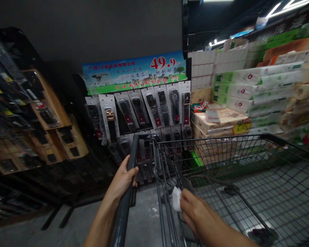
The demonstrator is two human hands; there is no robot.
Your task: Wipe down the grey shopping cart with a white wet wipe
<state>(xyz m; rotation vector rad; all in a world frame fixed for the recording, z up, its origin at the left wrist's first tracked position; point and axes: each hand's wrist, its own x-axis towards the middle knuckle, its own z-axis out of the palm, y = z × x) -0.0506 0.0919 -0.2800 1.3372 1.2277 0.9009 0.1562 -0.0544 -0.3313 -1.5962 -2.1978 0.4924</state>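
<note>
A dark grey shopping cart handle (124,206) runs upward through the lower middle of the view. My left hand (125,178) is wrapped around this bar, with the thumb across its front. Over the cart's wire frame, to the right of the handle, my right hand (192,209) is closed on a crumpled white tissue (176,199). Its fingertips are partly hidden behind the hand, and I cannot tell whether they touch the wires. The wire basket (221,139) stretches away to the right, and the floor shows through its mesh.
Ahead hang packaged belts (151,103) under a blue price sign (136,72). Wooden panels with packaged goods (51,103) stand at the left. Stacked tissue packs (257,85) and a lower pile with a yellow tag (242,126) rise behind the basket. Grey floor (146,219) lies below.
</note>
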